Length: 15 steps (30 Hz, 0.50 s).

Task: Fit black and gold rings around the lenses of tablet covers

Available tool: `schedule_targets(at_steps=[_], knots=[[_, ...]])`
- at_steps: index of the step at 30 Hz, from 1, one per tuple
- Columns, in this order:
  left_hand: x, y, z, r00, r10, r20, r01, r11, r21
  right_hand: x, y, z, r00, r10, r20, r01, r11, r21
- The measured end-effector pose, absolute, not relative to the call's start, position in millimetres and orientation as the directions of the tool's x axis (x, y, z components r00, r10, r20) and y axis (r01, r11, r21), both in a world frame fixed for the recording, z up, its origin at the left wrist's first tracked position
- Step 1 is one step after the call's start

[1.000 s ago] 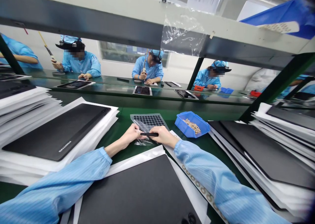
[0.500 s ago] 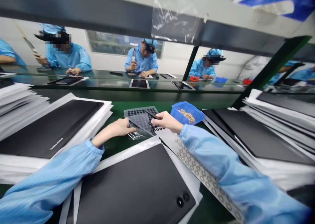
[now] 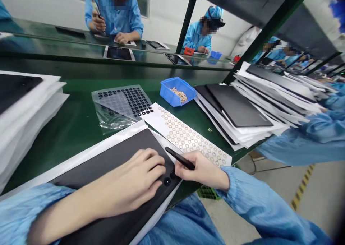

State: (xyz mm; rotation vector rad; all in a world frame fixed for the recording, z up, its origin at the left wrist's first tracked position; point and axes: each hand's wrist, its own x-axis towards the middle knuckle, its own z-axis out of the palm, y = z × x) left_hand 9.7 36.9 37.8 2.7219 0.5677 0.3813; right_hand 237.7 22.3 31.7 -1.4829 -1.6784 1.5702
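A black panel (image 3: 107, 166) with two round camera rings at its right corner lies on white sheets in front of me. My left hand (image 3: 142, 176) rests on it, fingers slightly bent and apart, beside the rings. Closed round a slim black pen-like tool (image 3: 179, 158), my right hand (image 3: 198, 169) is at the panel's corner by the upper ring, partly hiding it. Whether its fingertips touch the ring cannot be made out. Beyond the panel lie a clear sheet of black rings (image 3: 140, 96) and a white sheet of tan rings (image 3: 188, 133).
A blue bin (image 3: 175, 103) holds small tan pieces. Panels stacked with white sheets stand at left (image 3: 35, 126) and right (image 3: 239, 108). A loose tan ring (image 3: 209, 129) lies near the right stack. Across the bench, people in blue work. A co-worker's sleeve (image 3: 293, 141) reaches in at right.
Both hands have come back from the clear sheet of black rings to the panel, the right one still with the black tool. The view has turned down and to the right.
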Motion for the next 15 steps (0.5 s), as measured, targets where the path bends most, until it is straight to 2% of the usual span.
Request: schedule_targets(at_steps=[6,15], knots=[[12.0,35.6,30.2,0.901,0.403,0.158,0.316,-0.862,0.397,237.9,19.9,28.7,-0.357,0.865,-0.353,0.365,-0.218,-0.905],[13.7,35.5,30.5,0.901,0.410,0.145,0.324,-0.856,0.403,234.4,18.6,28.5,-0.298,0.867,-0.399,0.426,-0.253,-0.868]])
